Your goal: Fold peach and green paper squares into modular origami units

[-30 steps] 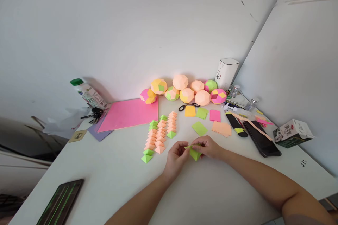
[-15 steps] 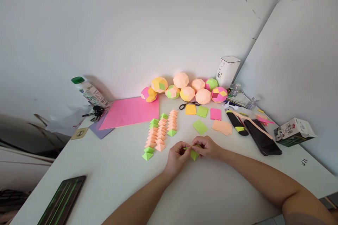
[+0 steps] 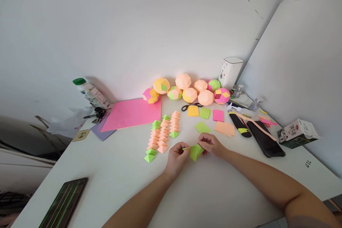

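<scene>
A creased piece of green paper (image 3: 196, 152) is held between both hands over the front middle of the table. My left hand (image 3: 176, 156) pinches its left corner, and my right hand (image 3: 212, 145) grips the right corner between thumb and fingers. Just beyond lies a flat sheet of green paper (image 3: 202, 127), with a fanned pile of peach paper (image 3: 224, 128) to its right. Left of my hands run rows of folded paper pieces (image 3: 162, 133), peach with green ones at some ends.
Several faceted paper balls (image 3: 190, 95) sit along the wall, with scissors (image 3: 185, 108) before them. A pink sheet (image 3: 130, 114) and a bottle (image 3: 91, 92) are at left. A utility knife (image 3: 239, 124), a phone (image 3: 265, 140) and a carton (image 3: 298, 133) stand or lie at right.
My hands have moved apart, the right one shifting slightly right and up. More of the green paper now shows, spread between them.
</scene>
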`<state>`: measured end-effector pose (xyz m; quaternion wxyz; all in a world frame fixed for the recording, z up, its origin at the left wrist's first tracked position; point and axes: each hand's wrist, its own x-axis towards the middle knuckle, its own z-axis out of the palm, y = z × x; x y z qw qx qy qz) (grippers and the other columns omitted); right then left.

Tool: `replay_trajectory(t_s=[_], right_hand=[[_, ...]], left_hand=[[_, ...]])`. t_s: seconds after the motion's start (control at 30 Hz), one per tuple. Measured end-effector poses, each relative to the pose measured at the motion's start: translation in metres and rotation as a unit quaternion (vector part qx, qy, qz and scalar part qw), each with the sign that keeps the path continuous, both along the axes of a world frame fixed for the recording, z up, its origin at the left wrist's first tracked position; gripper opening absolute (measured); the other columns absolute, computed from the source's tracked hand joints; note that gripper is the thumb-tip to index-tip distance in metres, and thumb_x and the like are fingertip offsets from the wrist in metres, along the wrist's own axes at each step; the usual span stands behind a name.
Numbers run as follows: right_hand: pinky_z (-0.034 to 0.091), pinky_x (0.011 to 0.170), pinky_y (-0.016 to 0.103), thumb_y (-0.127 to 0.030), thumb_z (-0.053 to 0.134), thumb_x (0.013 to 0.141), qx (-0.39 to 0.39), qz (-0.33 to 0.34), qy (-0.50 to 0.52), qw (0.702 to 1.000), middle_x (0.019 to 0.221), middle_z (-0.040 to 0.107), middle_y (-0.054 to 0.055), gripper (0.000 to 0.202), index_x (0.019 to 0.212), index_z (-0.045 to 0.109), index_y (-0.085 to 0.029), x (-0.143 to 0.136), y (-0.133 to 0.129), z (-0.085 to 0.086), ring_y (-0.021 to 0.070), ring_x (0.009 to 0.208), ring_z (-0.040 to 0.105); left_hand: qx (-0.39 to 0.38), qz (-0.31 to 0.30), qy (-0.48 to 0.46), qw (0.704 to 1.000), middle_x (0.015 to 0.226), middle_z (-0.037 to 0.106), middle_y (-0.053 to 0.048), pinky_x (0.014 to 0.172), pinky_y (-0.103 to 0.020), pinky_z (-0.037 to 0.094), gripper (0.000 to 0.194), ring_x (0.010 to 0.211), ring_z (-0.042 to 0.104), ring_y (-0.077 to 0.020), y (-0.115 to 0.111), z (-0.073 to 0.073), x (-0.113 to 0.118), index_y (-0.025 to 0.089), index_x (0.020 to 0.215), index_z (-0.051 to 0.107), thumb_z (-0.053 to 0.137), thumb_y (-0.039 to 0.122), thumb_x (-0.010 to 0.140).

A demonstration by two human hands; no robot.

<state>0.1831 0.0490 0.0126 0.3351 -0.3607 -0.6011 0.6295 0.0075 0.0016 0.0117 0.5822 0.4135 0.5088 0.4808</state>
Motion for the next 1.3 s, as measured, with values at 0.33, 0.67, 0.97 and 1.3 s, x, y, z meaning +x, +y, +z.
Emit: replay_trajectory(t_s=[0.33,0.67,0.97,1.3], right_hand=[[0.038,0.046,0.021,-0.035,0.061,0.080,0.057,0.042,-0.072,0.995,0.057,0.054,-0.001,0.023,0.071,0.065,-0.013,-0.0003,-0.0011,-0.0028,0.0088,0.049,0.047],[0.044,0.045,0.022,-0.039,0.059,0.081,0.023,0.024,-0.031,0.999,0.068,0.063,0.003,0.028,0.088,0.069,-0.014,-0.0017,-0.0003,-0.0016,0.0126,0.054,0.059],[0.041,0.042,0.019,-0.038,0.057,0.083,0.049,0.018,-0.069,0.996,0.087,0.068,0.007,0.035,0.109,0.066,-0.017,-0.0015,0.0008,-0.0063,0.0116,0.057,0.061],[0.043,0.045,0.021,-0.039,0.058,0.082,0.061,0.040,-0.066,0.995,0.080,0.066,0.004,0.035,0.110,0.065,-0.017,-0.0007,-0.0006,-0.0053,0.0104,0.053,0.057]], left_hand=[[0.013,0.000,-0.004,1.000,0.056,0.049,0.005,0.049,-0.019,0.032,0.021,0.050,0.041,-0.0064,-0.0013,0.0000,0.0015,0.015,0.067,0.054,0.065,0.032,0.069],[0.035,0.045,-0.089,0.994,0.062,0.057,0.004,0.054,-0.023,0.043,0.023,0.053,0.053,-0.0100,0.0010,0.0044,0.0019,0.019,0.087,0.045,0.055,0.040,0.081],[0.007,0.027,-0.042,0.999,0.072,0.063,0.000,0.066,-0.028,0.049,0.041,0.063,0.060,-0.0134,0.0001,0.0049,0.0033,0.017,0.104,0.048,0.061,0.044,0.076],[0.021,0.040,-0.060,0.997,0.068,0.053,0.004,0.063,-0.026,0.048,0.037,0.061,0.056,-0.0110,0.0037,0.0005,0.0026,0.017,0.101,0.048,0.064,0.039,0.074]])
